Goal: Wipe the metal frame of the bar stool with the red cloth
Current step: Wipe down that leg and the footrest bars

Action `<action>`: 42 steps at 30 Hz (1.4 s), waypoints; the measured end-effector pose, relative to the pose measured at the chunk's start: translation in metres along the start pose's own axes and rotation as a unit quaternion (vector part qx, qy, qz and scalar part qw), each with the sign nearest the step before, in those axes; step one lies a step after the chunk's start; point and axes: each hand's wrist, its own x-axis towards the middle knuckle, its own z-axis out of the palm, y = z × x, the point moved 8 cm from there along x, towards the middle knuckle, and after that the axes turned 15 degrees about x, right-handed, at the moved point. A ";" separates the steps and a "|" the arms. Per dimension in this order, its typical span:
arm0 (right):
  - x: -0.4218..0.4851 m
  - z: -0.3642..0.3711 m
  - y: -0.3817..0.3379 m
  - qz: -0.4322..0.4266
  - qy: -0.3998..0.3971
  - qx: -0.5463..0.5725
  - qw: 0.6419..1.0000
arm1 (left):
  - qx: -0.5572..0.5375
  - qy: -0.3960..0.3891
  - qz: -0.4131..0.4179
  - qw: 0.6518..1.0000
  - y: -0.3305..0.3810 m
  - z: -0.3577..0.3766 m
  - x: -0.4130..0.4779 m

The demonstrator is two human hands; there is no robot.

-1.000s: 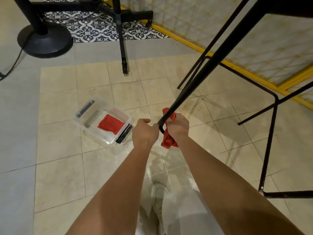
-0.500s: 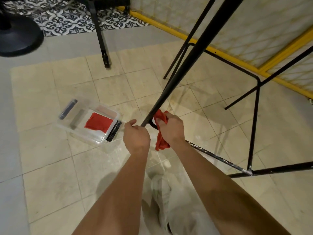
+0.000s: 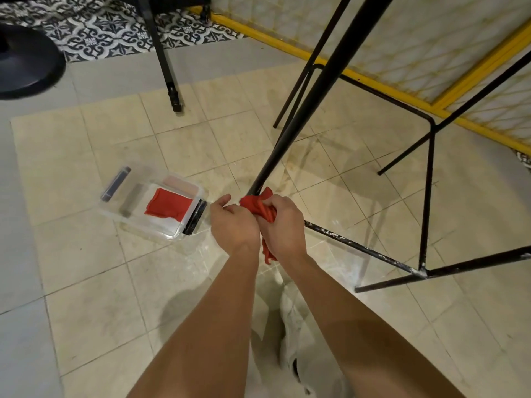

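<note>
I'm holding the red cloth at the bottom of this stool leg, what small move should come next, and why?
Probably slide the right hand with the red cloth rightward along the floor rail: it carries white specks, and the cloth sits at its corner.

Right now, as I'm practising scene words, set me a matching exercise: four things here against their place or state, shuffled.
Things: 1 held red cloth; 2 spare red cloth; 3 low stool rail; 4 round black base.
States: A flecked with white; B far left on the floor; C bunched against the stool leg; D flat in the clear box.
Pairs: 1-C, 2-D, 3-A, 4-B.
</note>
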 end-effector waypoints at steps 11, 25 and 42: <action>0.025 0.005 0.013 0.060 0.050 -0.087 0.993 | -0.005 -0.028 -0.009 1.000 0.007 0.005 0.007; 0.031 0.005 0.008 0.011 -0.024 -0.176 0.984 | 0.037 -0.034 0.031 0.998 0.016 0.009 0.007; 0.024 0.000 0.005 -0.042 -0.070 -0.245 0.966 | 0.207 -0.045 0.144 0.967 0.033 0.015 -0.005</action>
